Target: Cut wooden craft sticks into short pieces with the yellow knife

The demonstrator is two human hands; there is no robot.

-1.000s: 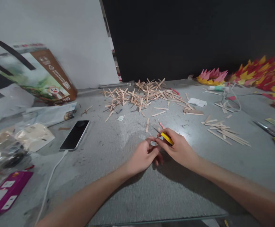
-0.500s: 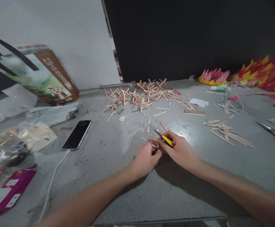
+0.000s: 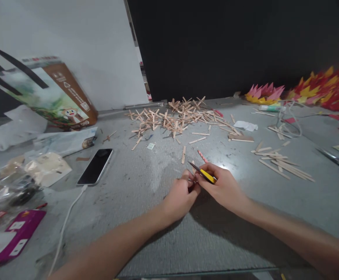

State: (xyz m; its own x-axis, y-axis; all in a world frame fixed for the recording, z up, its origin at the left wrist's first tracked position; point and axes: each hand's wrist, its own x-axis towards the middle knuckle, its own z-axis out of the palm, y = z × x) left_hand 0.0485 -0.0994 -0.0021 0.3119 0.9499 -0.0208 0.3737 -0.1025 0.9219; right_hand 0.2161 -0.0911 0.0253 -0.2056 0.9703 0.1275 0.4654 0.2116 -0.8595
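Across the grey table (image 3: 146,249) from where I stand, the person's two hands meet near the middle, fingertips close together. The right hand (image 3: 220,185) is wrapped round a yellow-and-black pointed tool (image 3: 207,175), its dark tip slanting up and away to the left, above the left fingers. The left hand (image 3: 179,197) has its fingers curled in with the thumb drawn toward them; whatever may be between them is hidden, so I cannot tell whether they grip anything. Just beyond the fingertips a short wooden stick (image 3: 193,166) shows, its lower end covered by the hands. A red-and-white striped piece (image 3: 202,156) lies just past the right hand, and one flat craft stick (image 3: 183,154) rests a little farther off. Toward the back spreads a heap of crossed craft sticks (image 3: 166,121), many joined into X shapes, while a looser bunch of straight sticks (image 3: 289,166) lies to the right, short of the scissors (image 3: 332,158) by the edge of view. Behind those sit spiky pink and yellow paper shapes (image 3: 264,95). Over on the left, a phone (image 3: 95,166) lies face up with a white cable (image 3: 66,221) plugged in, in front of a printed carrier bag (image 3: 60,95).
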